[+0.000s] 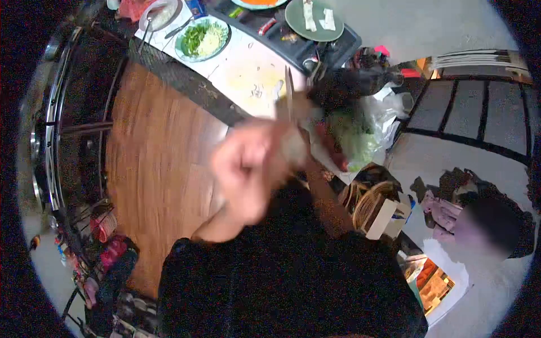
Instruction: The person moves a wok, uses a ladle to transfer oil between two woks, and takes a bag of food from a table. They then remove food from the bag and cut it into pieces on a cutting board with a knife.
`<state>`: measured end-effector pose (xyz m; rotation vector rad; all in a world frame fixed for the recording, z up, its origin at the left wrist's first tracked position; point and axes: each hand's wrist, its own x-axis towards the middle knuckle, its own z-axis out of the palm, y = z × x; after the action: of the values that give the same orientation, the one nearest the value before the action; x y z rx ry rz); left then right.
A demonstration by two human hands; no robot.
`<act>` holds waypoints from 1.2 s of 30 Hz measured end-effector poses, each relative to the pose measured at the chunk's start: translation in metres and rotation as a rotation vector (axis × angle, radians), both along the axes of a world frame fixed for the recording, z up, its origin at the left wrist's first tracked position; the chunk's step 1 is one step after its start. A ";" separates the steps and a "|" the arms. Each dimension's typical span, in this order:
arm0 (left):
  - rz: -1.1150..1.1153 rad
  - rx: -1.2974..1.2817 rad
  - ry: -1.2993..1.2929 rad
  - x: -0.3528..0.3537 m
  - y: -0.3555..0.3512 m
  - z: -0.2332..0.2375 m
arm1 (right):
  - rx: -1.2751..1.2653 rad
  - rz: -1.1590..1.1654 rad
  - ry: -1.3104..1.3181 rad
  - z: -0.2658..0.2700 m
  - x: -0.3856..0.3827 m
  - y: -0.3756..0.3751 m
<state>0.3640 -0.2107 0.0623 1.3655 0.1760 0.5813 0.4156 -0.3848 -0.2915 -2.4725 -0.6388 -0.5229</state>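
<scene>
In front of my chest my left hand is closed with curled fingers, smeared by motion. What it holds, if anything, I cannot make out. Close against it is my right hand, also blurred and partly hidden; it appears to grip a knife, whose narrow blade points away from me. A pale, blurred patch lies between the hands and cannot be named. Just beyond them is a pale work surface with stains and small scraps.
A plate of chopped greens stands on the surface, near a bowl with a spoon. A dark tray carries a green plate. At right are a plastic bag with leafy greens and a cardboard box. Another person is beyond.
</scene>
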 end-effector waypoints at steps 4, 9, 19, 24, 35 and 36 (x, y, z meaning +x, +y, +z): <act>-0.416 -0.457 -0.798 0.002 -0.029 0.050 | 1.246 -0.154 1.770 0.053 -0.009 -0.003; -0.511 -0.381 -0.975 0.009 -0.055 0.069 | 0.665 -0.289 1.117 0.012 -0.029 0.015; -0.444 -0.052 -0.754 0.012 -0.055 0.039 | 0.573 -0.294 0.924 -0.020 -0.039 -0.003; -0.291 0.134 0.160 0.055 0.001 -0.036 | 0.712 -0.479 1.186 0.018 -0.039 0.014; -0.606 0.816 0.384 0.185 0.152 -0.317 | 0.720 -0.893 0.724 0.007 -0.064 0.184; -0.629 0.820 0.271 0.192 0.155 -0.337 | 0.730 -0.935 0.726 0.011 -0.067 0.199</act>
<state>0.5556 -0.0561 -0.2745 2.1670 -0.3095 -0.1016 0.3489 -0.1860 -0.2808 -1.8814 0.8824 -0.0861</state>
